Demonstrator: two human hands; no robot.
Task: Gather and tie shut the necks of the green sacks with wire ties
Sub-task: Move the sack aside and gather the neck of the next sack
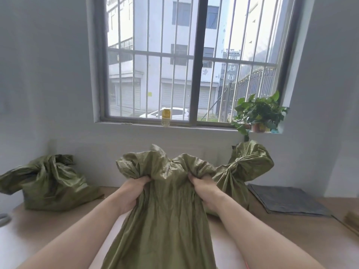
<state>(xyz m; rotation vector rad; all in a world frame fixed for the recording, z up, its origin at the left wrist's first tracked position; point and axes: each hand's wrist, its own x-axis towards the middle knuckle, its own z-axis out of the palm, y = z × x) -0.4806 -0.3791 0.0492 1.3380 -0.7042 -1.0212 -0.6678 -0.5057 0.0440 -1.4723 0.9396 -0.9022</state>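
A green woven sack (167,214) stands in front of me, its open top bunched and ruffled. My left hand (132,191) grips the gathered cloth on the left side of the neck. My right hand (204,188) grips it on the right side. A second green sack (50,181) with a gathered neck lies on the table at the left. A third green sack (244,166), its neck cinched, leans behind my right hand. No wire tie shows.
The wooden table (291,235) runs to the white wall under a barred window. A flat grey stack of sheets (287,200) lies at the right. On the sill stand a yellow-capped bottle (166,117) and a potted plant (258,115).
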